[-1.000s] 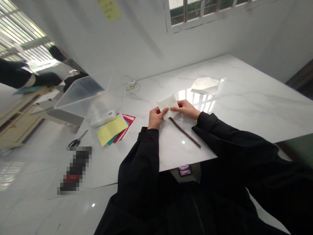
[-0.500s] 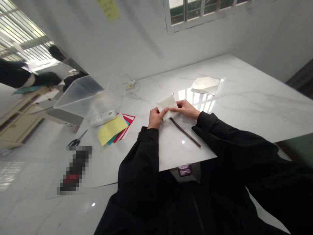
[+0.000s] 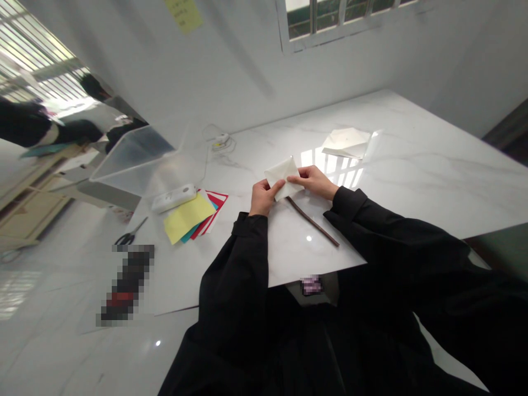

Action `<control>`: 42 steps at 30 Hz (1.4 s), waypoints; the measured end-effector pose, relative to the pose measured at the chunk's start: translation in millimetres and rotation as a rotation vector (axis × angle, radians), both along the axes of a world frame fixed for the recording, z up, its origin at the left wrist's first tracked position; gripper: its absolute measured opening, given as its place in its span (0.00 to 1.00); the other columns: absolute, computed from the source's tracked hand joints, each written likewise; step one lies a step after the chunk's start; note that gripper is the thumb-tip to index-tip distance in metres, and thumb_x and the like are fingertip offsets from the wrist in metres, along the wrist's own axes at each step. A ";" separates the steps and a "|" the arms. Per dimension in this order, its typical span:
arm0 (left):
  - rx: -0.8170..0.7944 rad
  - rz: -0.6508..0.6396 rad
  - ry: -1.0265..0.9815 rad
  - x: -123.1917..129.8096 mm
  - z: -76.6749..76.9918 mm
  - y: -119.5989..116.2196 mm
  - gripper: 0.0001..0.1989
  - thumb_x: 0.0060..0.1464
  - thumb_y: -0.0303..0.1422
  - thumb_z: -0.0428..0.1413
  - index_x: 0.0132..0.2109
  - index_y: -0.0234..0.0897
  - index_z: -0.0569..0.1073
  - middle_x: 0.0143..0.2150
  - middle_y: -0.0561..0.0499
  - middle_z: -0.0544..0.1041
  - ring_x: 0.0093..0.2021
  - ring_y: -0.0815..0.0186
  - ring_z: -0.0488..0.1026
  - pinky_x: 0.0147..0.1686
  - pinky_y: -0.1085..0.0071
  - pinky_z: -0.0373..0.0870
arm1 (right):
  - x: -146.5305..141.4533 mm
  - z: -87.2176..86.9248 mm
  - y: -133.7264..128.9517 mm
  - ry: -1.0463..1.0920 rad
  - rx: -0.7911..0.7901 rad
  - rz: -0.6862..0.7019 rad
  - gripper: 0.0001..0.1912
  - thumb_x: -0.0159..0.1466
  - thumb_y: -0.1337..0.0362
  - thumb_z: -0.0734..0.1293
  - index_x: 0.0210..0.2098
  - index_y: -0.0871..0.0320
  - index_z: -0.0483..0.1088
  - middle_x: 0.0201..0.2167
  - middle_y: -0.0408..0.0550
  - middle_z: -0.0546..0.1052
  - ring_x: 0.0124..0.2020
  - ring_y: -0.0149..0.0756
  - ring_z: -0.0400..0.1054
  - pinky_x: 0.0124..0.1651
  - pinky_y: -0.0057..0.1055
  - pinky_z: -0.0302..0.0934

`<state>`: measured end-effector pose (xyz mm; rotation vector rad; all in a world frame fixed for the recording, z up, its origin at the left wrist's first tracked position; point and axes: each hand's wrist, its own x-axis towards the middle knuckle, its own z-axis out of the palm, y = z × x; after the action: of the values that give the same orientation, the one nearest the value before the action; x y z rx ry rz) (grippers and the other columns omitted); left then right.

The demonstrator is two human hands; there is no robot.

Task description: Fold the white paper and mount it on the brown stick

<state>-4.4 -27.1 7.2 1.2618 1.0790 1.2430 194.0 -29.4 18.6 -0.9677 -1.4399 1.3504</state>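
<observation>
Paper (image 3: 282,171), folded and pinched, with a brown stick (image 3: 313,221) slanting away below it

Gripped from two sides: at the lower left by the left hand (image 3: 262,198), at the right edge by the right hand (image 3: 317,180). Both thumbs closed down on the upper face, tips almost meeting near the middle; other fingers curled behind, mostly hidden. Held over the white table (image 3: 416,165), or perhaps touching it; impossible to tell.

Upper end of the stick at the paper's lower edge, below the thumbs and between the hands; hard to say whether touching or tucked beneath. Long axis running from there toward the body and off to the right, upper end slightly nearer the left hand, lower end nearer the right sleeve (image 3: 350,203). Well apart, beyond the right hand, another pale sheet (image 3: 346,143).
</observation>
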 end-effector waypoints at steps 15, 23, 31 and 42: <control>0.001 0.012 -0.013 0.0 -2.1 1.7 0.29 0.38 0.50 0.75 0.40 0.30 0.84 0.38 0.42 0.85 0.35 0.59 0.80 0.39 0.65 0.76 | -0.6 -1.2 0.8 -0.019 0.019 -0.007 0.29 0.55 0.42 0.78 0.41 0.63 0.81 0.36 0.51 0.84 0.36 0.39 0.76 0.37 0.31 0.69; 0.023 0.005 0.007 -0.7 -3.2 2.5 0.28 0.40 0.50 0.74 0.41 0.31 0.84 0.39 0.42 0.85 0.37 0.58 0.81 0.40 0.65 0.78 | 0.3 -3.0 1.5 -0.032 0.041 -0.005 0.28 0.57 0.43 0.78 0.41 0.63 0.82 0.36 0.51 0.84 0.36 0.39 0.76 0.38 0.32 0.69; 0.013 0.027 -0.043 0.5 -1.7 2.6 0.29 0.38 0.49 0.75 0.42 0.30 0.84 0.41 0.41 0.85 0.39 0.57 0.81 0.42 0.64 0.77 | -0.3 2.9 -1.2 -0.039 0.061 -0.021 0.27 0.60 0.42 0.75 0.38 0.63 0.79 0.32 0.49 0.80 0.33 0.36 0.73 0.34 0.30 0.66; 0.019 0.002 -0.055 -1.2 -7.2 5.2 0.28 0.39 0.47 0.75 0.42 0.31 0.84 0.42 0.41 0.86 0.38 0.59 0.81 0.42 0.65 0.77 | -0.5 3.4 -2.9 -0.038 0.067 -0.009 0.28 0.60 0.42 0.74 0.38 0.64 0.77 0.29 0.48 0.78 0.29 0.33 0.67 0.31 0.29 0.60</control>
<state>-5.6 -21.9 0.0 1.2341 1.0318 1.2847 193.5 -32.3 22.0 -0.9596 -1.4984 1.2752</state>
